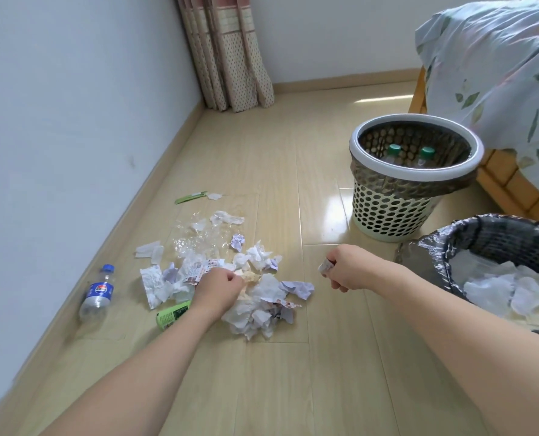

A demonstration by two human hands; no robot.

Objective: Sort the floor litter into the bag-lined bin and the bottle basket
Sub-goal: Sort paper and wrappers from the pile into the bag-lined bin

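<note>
On the wood floor (324, 357), crumpled white litter (255, 306); left hand (219, 286) pinches tissue, right hand (346, 272) grips a scrap.

Left hand (219, 286) pinching tissue in litter pile (255, 297) — right hand (345, 270) gripping paper scrap (324, 266) near bag-lined bin (444, 247).

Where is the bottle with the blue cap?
The blue-capped bottle lies on its side on the floor at the left of the head view, near the wall, just left of the paper litter pile.

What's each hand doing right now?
Left hand: closed, pinching crumpled paper in the litter pile.
Right hand: closed, holding a small paper scrap.
</note>
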